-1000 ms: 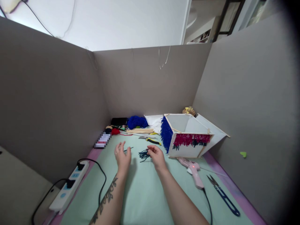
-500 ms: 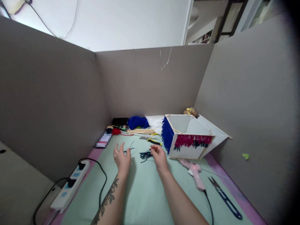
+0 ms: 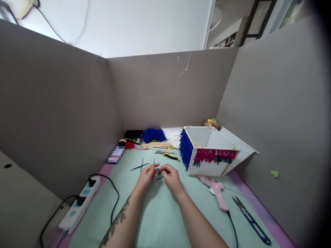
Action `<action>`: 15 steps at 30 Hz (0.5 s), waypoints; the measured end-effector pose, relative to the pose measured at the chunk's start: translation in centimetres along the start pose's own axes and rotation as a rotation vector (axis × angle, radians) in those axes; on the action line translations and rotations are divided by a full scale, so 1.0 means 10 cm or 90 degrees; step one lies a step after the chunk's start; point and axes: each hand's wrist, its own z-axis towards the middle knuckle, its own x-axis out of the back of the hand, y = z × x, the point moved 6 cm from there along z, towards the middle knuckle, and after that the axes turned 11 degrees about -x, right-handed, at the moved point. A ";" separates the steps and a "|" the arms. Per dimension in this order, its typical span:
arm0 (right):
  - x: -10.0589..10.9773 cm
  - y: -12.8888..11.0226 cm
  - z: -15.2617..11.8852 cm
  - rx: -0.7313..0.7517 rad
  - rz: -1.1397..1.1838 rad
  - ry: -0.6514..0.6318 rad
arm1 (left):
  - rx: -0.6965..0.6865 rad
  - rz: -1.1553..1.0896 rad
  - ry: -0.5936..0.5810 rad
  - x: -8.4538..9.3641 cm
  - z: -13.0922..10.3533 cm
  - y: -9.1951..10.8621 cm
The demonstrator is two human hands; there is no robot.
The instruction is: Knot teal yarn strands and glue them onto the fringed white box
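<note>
My left hand (image 3: pixel 147 176) and my right hand (image 3: pixel 171 177) meet over the middle of the mat, fingertips pinched close together. Between them is dark blue yarn (image 3: pixel 158 173), one thin end sticking up by the left fingers. My hands partly cover the small pile of cut strands below, so I cannot tell how many strands are held. Left of my hands, loose dark yarn strands (image 3: pixel 139 166) lie crossed on the mat. To the right stands a white board box (image 3: pixel 207 169) with blue fringe (image 3: pixel 185 148) on one side and magenta fringe (image 3: pixel 212 155) on another.
A pink glue gun (image 3: pixel 218 196) with a lit red light and thread snips (image 3: pixel 252 220) lie at right. Yellow-black pliers (image 3: pixel 170 156), wooden sticks (image 3: pixel 156 145) and blue yarn (image 3: pixel 153 135) lie behind. A power strip (image 3: pixel 80 203) with cables sits at left; grey panels surround the table.
My left hand has moved right, from open beside the loose strands to pinching next to my right hand. My right hand has shifted slightly left. More strands lie crossed at left.
</note>
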 end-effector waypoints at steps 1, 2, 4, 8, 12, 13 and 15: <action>-0.03 -0.01 -0.01 0.012 -0.012 -0.023 | 0.007 -0.023 0.016 0.03 0.01 0.00; -0.06 -0.01 -0.01 0.017 -0.019 -0.043 | 0.013 -0.040 0.026 0.05 0.01 0.01; -0.10 0.00 -0.01 0.010 -0.017 -0.077 | 0.022 -0.061 0.039 0.08 0.02 -0.01; -0.17 0.02 -0.03 -0.041 0.053 -0.164 | 0.034 -0.081 0.070 0.11 0.03 -0.06; -0.22 -0.01 -0.05 -0.058 0.100 -0.219 | 0.023 -0.035 0.084 0.14 0.04 -0.07; -0.22 0.00 -0.05 -0.064 0.109 -0.213 | 0.017 -0.017 0.077 0.13 0.04 -0.06; -0.19 0.05 -0.02 -0.093 0.139 -0.184 | -0.003 0.020 0.053 0.10 0.04 -0.03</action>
